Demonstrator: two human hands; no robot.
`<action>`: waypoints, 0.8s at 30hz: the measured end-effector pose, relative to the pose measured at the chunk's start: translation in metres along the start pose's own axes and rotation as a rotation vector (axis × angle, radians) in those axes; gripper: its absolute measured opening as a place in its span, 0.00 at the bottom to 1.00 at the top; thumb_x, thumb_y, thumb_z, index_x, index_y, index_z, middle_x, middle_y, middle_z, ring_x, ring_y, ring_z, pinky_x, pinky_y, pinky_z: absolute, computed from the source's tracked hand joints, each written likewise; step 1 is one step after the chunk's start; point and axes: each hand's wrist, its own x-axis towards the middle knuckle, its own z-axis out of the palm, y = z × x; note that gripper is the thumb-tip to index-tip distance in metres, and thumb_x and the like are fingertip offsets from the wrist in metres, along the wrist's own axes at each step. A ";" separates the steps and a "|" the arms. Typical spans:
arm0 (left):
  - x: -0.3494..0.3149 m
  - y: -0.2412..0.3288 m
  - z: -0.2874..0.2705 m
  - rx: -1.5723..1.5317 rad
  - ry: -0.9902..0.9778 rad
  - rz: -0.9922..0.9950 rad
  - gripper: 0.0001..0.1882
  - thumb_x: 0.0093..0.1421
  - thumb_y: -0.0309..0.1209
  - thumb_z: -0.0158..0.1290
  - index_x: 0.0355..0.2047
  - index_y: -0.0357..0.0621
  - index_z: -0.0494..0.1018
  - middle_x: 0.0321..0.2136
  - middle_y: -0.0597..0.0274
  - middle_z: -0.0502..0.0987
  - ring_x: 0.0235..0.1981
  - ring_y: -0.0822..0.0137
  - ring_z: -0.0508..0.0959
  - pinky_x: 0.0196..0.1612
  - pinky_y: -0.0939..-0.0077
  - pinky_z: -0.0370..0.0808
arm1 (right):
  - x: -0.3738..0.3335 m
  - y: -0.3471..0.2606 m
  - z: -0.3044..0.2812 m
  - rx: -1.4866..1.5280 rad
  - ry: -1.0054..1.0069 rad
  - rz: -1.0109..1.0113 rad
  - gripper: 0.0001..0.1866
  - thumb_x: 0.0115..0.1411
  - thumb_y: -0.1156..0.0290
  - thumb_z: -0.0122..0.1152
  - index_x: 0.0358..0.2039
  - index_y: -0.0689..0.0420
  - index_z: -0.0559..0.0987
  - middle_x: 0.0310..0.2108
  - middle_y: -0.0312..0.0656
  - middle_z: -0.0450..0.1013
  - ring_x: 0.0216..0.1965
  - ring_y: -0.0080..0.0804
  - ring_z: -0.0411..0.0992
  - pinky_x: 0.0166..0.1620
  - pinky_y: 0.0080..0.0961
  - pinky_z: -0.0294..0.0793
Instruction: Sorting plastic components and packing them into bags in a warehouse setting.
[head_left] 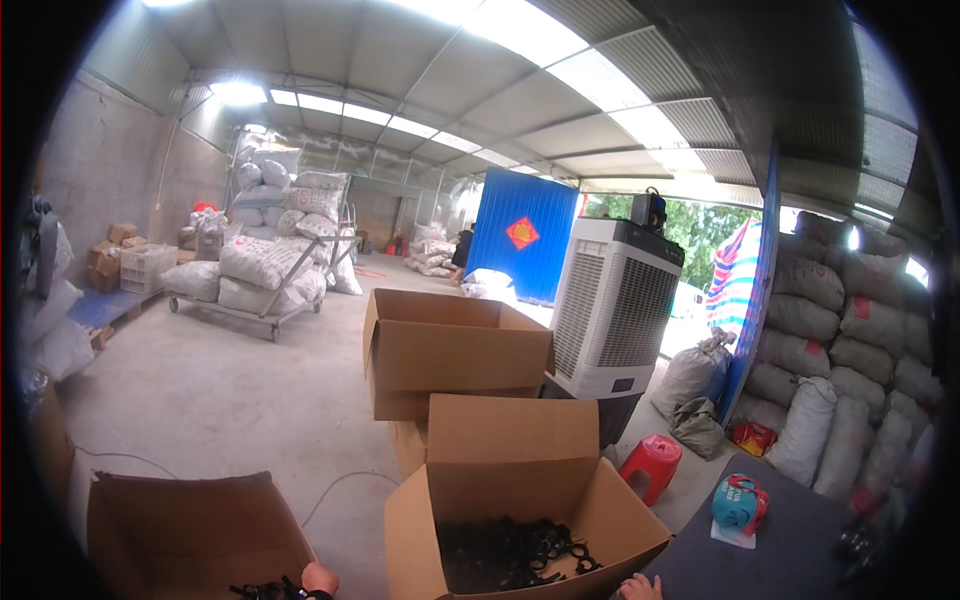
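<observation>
At the bottom edge my left hand (320, 579) is closed at the near end of the right wall of a brown cardboard box (215, 510), and seems to grip that wall. Black pieces (268, 590) lie in the box beside the hand. To its right stands a second open cardboard box (513, 432) with a raised back flap, holding a heap of small black ring-shaped parts (515, 552). Just outside this box's near right edge, my right hand (640, 587) shows only its fingers, slightly apart. Nothing is visible in them; the rest is cut off by the frame.
Another open carton (455, 362) stands stacked behind the box of rings. Beside it are an air cooler (622, 305) and a red stool (652, 468). A dark table (740, 545) at right bears a teal-and-red bundle (738, 505). A cable (345, 478) crosses the floor; a loaded sack cart (275, 322) stands farther back.
</observation>
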 end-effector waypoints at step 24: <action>0.012 -0.005 0.011 0.035 -0.020 -0.025 0.10 0.46 0.26 0.52 0.28 0.35 0.77 0.32 0.44 0.77 0.39 0.48 0.77 0.41 0.64 0.74 | -0.001 -0.002 -0.002 -0.040 -0.009 -0.001 0.20 0.45 0.65 0.60 0.41 0.52 0.71 0.51 0.40 0.65 0.60 0.41 0.55 0.60 0.58 0.48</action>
